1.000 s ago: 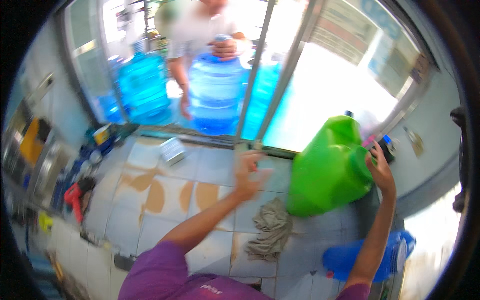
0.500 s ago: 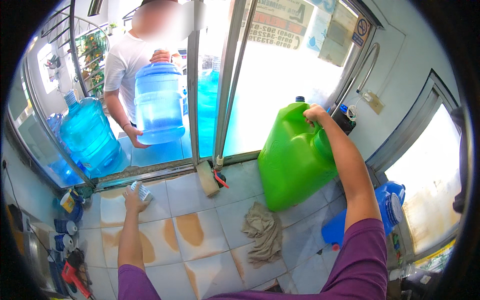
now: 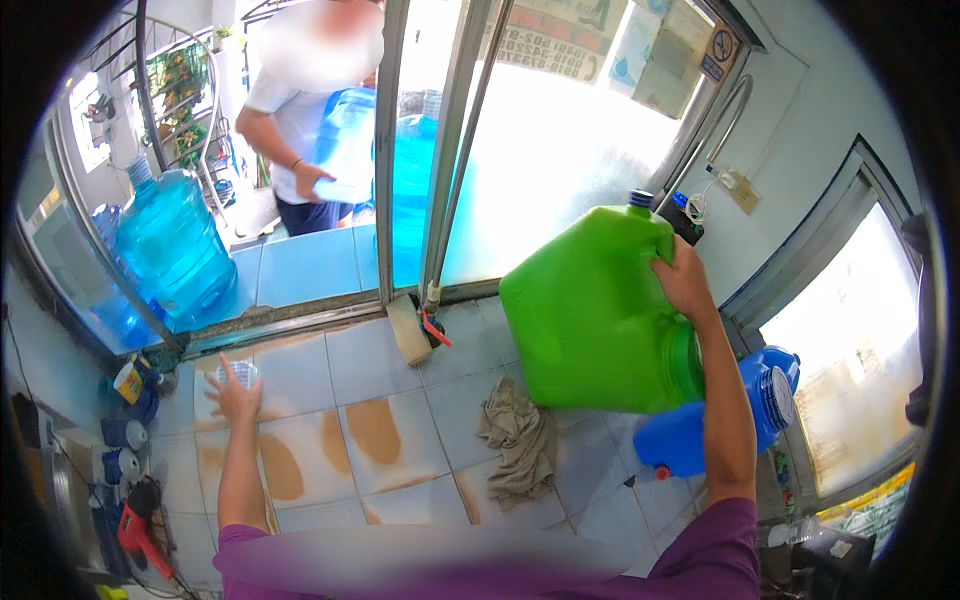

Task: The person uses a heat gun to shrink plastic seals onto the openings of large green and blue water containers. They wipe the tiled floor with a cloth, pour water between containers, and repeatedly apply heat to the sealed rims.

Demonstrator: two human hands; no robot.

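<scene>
My right hand [image 3: 683, 282] is closed around the handle of a large green plastic jug [image 3: 590, 320]. The jug hangs tilted over the tiled counter, with a dark cap [image 3: 640, 198] on its top spout and a wide green lid turned toward my forearm. On the far left of the tiles my left hand [image 3: 236, 402] has its fingers spread. Beneath or just beyond those fingers lies a small pale, ribbed object [image 3: 240, 374], partly covered, whose kind I cannot make out.
A blue container [image 3: 675, 440] stands right of a crumpled grey cloth [image 3: 518, 445]. Past the window frame, a person [image 3: 300, 130] holds a blue water jug [image 3: 345, 140]; another [image 3: 175, 245] stands left. A red-handled valve [image 3: 434, 328] and a red power tool [image 3: 145, 540] are also here.
The green jug has swung up and tilted further in my right hand. My left hand has moved left, its fingers spreading off the pale object. The person outside has moved back with the water jug.
</scene>
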